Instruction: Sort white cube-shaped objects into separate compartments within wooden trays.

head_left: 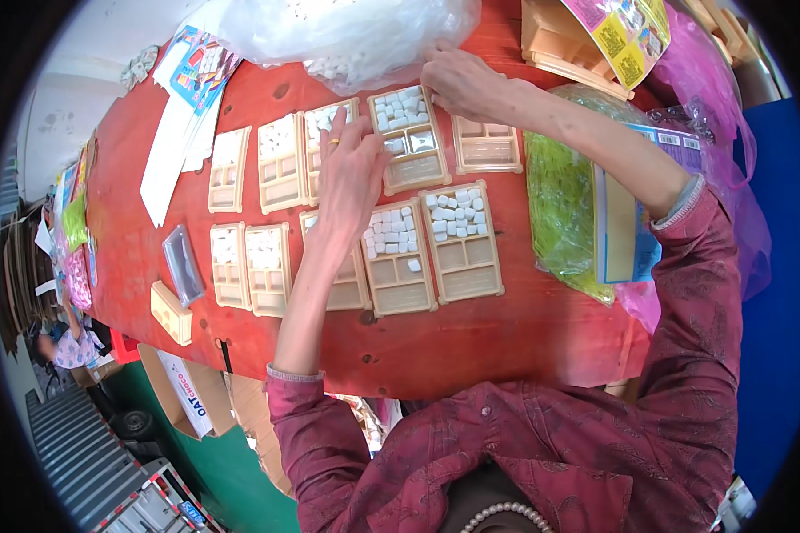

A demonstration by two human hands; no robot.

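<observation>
My left hand [351, 169], with a ring on one finger, reaches over a beige compartment tray [413, 171]. Its fingers are stretched and a little apart; the fingertips lie at the tray's left side and the neighbouring tray [314, 133]. White cube-like pieces [402, 108] fill this tray's large upper compartment, and a few lie in its small middle ones. At its top right corner is my right hand [467, 84], fingers curled by the edge of a clear plastic bag [356, 35] of white pieces. What those fingers hold, if anything, is hidden.
Several similar trays [462, 266] stand in two rows on the red table [507, 346]; one [487, 151] at right has no pieces showing. Green packets [560, 213] and pink plastic [729, 178] lie right. At left are printed cards [200, 75], a clear plastic box [183, 266] and a beige piece [171, 313].
</observation>
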